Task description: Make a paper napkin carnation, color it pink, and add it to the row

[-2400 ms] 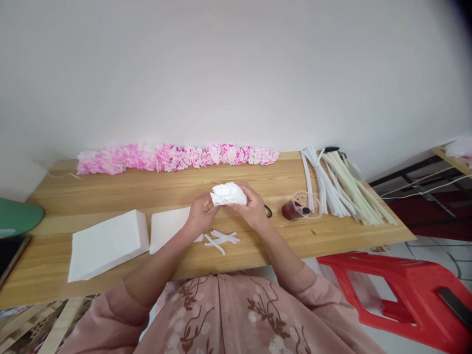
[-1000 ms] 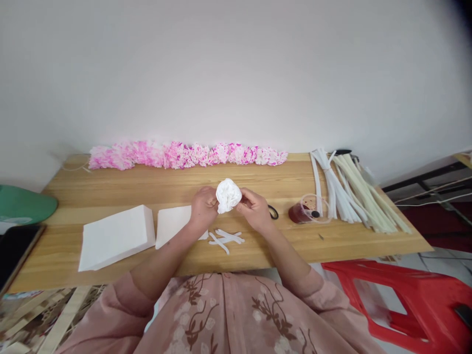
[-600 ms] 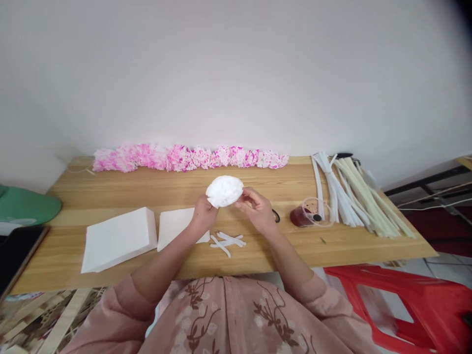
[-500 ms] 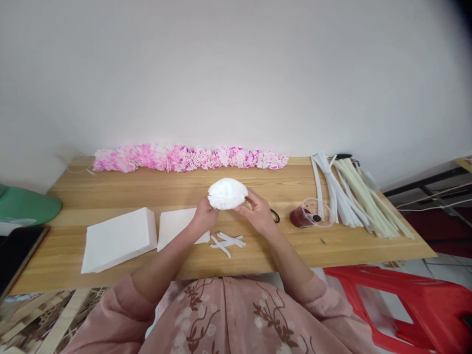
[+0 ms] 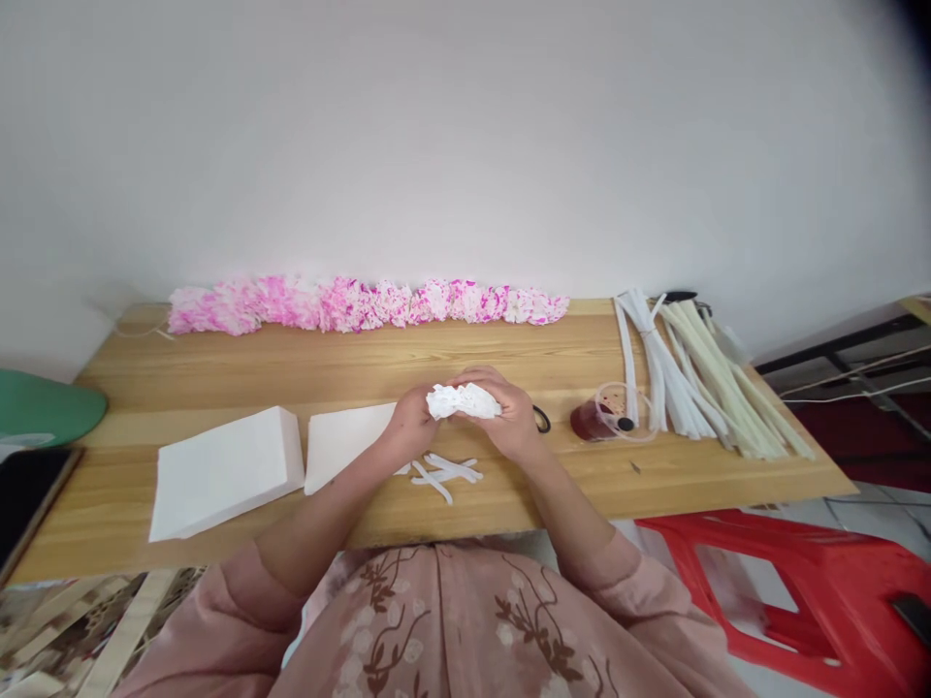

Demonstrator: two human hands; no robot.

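A crumpled white paper bundle (image 5: 464,400) is held above the middle of the wooden table. My left hand (image 5: 414,419) is closed on its left side. On the right side, my right hand (image 5: 507,412) wraps round it with the fingers behind. Several short white strips (image 5: 447,470) lie crossed on the table below my hands. Flat white sheets (image 5: 349,441) rest partly behind my left forearm, and a thick stack of white paper (image 5: 225,470) sits to their left.
Pink-and-white paper flowers (image 5: 349,303) line the wall. On the right are a cup of red liquid (image 5: 594,420), white strips (image 5: 658,373) and cream strips (image 5: 734,388). A black ring (image 5: 542,419) lies near my right hand. A red stool (image 5: 836,582) stands at the lower right.
The white paper has gone from a wide, smooth, rounded shape to a smaller, crumpled bundle. My hands have closed further round it. The view has shifted slightly.
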